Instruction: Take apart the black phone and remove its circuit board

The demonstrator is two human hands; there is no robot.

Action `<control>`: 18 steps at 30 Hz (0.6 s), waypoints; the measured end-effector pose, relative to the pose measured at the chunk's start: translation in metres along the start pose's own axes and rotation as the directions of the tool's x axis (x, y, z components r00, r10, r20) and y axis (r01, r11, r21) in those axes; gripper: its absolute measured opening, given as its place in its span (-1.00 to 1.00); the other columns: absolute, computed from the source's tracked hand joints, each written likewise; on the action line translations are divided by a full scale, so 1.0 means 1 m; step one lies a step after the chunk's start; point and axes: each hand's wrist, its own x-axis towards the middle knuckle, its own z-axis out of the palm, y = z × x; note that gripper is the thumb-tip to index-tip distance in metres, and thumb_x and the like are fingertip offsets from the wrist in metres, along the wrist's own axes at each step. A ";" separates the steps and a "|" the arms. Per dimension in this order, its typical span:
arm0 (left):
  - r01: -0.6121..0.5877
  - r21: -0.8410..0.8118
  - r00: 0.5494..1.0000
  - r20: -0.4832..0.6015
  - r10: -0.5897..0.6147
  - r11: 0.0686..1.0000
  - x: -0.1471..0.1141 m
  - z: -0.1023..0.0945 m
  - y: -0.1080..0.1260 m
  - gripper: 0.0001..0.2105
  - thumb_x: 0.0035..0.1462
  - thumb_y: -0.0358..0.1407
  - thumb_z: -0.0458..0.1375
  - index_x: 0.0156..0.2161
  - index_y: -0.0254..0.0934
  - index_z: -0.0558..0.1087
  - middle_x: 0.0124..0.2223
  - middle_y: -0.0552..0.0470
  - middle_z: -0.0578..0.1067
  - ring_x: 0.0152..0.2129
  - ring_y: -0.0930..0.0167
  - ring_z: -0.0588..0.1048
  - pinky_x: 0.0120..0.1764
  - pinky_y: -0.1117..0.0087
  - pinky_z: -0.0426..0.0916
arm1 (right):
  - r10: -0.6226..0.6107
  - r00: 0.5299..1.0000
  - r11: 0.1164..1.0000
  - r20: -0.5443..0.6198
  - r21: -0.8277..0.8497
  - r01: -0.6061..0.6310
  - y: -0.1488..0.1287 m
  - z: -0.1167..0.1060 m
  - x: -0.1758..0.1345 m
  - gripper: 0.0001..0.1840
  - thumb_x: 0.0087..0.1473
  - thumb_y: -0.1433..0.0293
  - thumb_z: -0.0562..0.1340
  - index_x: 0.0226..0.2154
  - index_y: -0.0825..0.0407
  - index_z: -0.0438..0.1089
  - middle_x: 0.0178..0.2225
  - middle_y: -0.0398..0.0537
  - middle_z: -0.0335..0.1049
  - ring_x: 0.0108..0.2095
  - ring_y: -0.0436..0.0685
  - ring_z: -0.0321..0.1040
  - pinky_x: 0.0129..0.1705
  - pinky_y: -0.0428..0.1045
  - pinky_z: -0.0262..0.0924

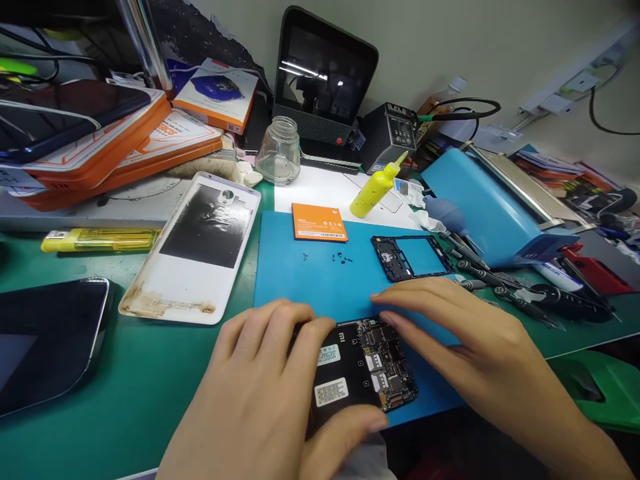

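An opened black phone (pixel 363 370) with bare circuit board and two white labels lies at the near edge of a blue mat (pixel 300 280). My left hand (pixel 260 400) grips its left side, thumb under the near edge. My right hand (pixel 480 353) rests flat to its right, fingertips touching the phone's top edge. On the mat behind lie a black inner frame (pixel 411 257), an orange battery (pixel 319 222) and several tiny screws (pixel 336 256).
A white back cover (pixel 195 247) lies left of the mat, a dark phone (pixel 45 340) at far left, a yellow lighter (pixel 100 239). Yellow glue bottle (pixel 376 187), glass jar (pixel 279 152), screwdrivers (pixel 500 280) and a blue machine (pixel 495 207) stand right and behind.
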 end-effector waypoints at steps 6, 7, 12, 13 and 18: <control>-0.014 0.170 1.000 0.008 0.013 0.985 -0.007 0.005 0.010 -0.44 0.43 0.20 0.17 0.27 -0.18 0.43 0.14 -0.13 0.64 0.09 0.07 0.61 0.07 0.07 0.47 | -0.349 0.932 0.933 0.102 0.129 0.335 0.033 -0.001 0.025 -0.80 0.49 0.46 0.23 0.00 -0.03 0.57 -0.14 -0.15 0.68 -0.16 0.01 0.62 -0.13 -0.06 0.44; -0.024 0.205 1.000 0.006 0.023 0.978 -0.009 0.008 0.013 -0.38 0.40 0.26 0.15 0.28 -0.17 0.44 0.16 -0.16 0.63 0.13 0.02 0.60 0.10 0.03 0.46 | -0.415 0.904 0.908 0.106 0.117 0.403 0.036 0.000 0.030 -0.78 0.51 0.48 0.20 0.02 -0.01 0.57 -0.15 -0.14 0.67 -0.17 0.02 0.61 -0.14 -0.04 0.43; -0.072 0.221 0.997 0.012 0.071 0.973 -0.013 0.009 0.013 -0.59 0.50 0.16 0.12 0.14 -0.09 0.47 0.23 -0.02 0.66 0.22 0.18 0.59 0.31 0.13 0.35 | -0.572 0.797 0.820 0.194 0.165 0.548 0.047 0.006 0.049 -0.68 0.55 0.48 0.11 -0.06 0.00 0.60 -0.23 -0.15 0.59 -0.28 0.03 0.48 -0.29 -0.01 0.26; -0.062 0.199 0.998 0.008 0.061 0.978 -0.012 0.006 0.011 -0.62 0.53 0.14 0.09 0.12 -0.08 0.47 0.27 0.02 0.65 0.28 0.26 0.55 0.43 0.18 0.23 | -0.585 0.785 0.810 0.204 0.182 0.557 0.048 0.008 0.052 -0.67 0.55 0.48 0.11 -0.06 0.00 0.61 -0.23 -0.14 0.57 -0.29 0.03 0.46 -0.30 0.00 0.24; -0.089 0.116 0.982 0.178 0.068 0.989 -0.004 -0.015 -0.006 -0.66 0.60 0.09 -0.05 0.11 -0.02 0.45 0.46 0.17 0.50 0.53 0.43 0.26 0.61 0.23 -0.05 | -0.625 0.764 0.778 0.161 0.211 0.592 0.056 0.013 0.058 -0.66 0.57 0.49 0.09 -0.04 -0.01 0.59 -0.23 -0.18 0.56 -0.30 0.00 0.42 -0.32 -0.01 0.15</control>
